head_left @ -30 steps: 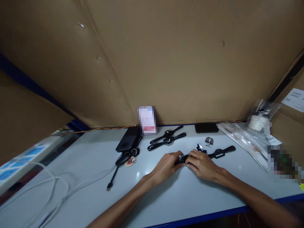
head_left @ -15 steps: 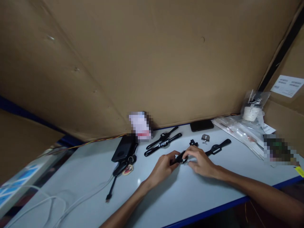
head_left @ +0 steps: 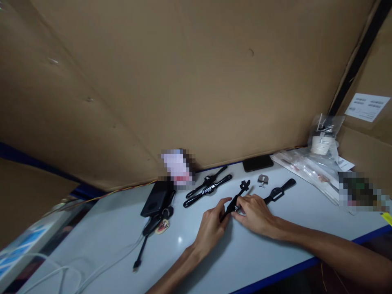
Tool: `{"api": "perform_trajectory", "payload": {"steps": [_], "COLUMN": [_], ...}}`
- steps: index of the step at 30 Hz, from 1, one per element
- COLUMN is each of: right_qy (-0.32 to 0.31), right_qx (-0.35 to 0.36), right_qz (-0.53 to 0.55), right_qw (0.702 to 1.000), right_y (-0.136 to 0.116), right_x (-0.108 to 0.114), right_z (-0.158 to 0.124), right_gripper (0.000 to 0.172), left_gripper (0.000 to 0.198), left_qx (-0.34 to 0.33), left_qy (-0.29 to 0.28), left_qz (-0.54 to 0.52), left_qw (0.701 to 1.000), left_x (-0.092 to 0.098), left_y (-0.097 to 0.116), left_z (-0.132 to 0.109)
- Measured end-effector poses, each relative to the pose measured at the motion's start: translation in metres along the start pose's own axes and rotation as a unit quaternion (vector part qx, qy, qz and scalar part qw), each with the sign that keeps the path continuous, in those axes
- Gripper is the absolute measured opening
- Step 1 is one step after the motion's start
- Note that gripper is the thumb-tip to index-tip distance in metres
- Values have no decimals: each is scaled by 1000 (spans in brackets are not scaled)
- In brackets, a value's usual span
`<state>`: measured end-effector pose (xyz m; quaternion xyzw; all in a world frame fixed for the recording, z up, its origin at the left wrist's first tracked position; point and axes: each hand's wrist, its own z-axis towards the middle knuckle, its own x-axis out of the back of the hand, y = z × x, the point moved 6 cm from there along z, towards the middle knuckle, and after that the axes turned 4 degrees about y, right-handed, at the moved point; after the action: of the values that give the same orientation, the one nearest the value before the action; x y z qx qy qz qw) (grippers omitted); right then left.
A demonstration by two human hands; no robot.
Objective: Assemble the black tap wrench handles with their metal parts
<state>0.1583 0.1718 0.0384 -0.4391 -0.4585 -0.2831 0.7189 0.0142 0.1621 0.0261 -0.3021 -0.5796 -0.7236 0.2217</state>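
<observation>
Inspecting from afar, I find my left hand (head_left: 210, 223) clamped on the near end of a black tool (head_left: 232, 202) over the white table (head_left: 180, 261); my right hand (head_left: 256, 213), close beside it, pinches a small shiny part (head_left: 237, 208) at the tool's side. A metal plate (head_left: 262, 179) lies beyond the right hand.

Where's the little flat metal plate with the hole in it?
In the head view, the metal plate lies on the table right of centre, just in front of the black phone and beyond the right hand.
</observation>
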Motion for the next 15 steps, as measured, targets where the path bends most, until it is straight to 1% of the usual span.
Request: {"api": "perform_trajectory", "payload": {"steps": [3,6,9,12,14,15], "right_qy": [4,6,0,-6,-9,-12], "right_qx": [32,82,107,148,187,203], "right_qz": [-26,-46,-38,-37,-47,-53], "right_qw": [999,996,993,988,981,978], "right_y": [-3,-6,-4,-3,-4,-5], "right_x": [3,5,8,8,8,7], "right_z": [-1,-2,-3,-7,-13,-15], "right_gripper": [13,23,28,24,19,19], "left_gripper": [48,47,46,45,44,44], "left_qx": [1,17,31,33,32,32], "left_qy": [2,7,17,31,46,54], "left_qz": [1,-24,-63,-74,-63,-52], "left_qw": [1000,1000,997,996,996,997], "left_x": [-1,1,3,7,12,15], "left_y": [0,-3,-7,-12,-17,-20], "left_z": [-1,1,4,8,12,14]}}
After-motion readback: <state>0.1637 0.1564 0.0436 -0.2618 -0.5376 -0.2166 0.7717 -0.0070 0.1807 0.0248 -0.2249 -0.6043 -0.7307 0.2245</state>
